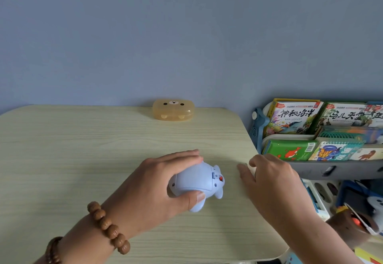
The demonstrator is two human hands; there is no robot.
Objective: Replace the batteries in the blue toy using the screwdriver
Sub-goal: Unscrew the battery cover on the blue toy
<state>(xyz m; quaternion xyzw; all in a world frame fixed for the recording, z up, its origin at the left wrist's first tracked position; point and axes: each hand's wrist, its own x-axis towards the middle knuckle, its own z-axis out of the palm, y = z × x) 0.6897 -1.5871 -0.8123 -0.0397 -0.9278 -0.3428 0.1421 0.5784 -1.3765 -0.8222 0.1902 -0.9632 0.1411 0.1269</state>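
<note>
The blue toy lies on the pale wooden table with its underside turned up; a small red part shows near its right end. My left hand grips the toy, fingers over its far side and thumb on its near side. My right hand rests to the right of the toy, near the table's right edge, apart from the toy. Its thumb and fingers curl down to the tabletop around something small and pale that I cannot make out. No screwdriver or battery shows clearly.
An orange bear-face box sits at the table's back edge against the blue wall. Right of the table stands a rack of children's books, with toys and a basket below it.
</note>
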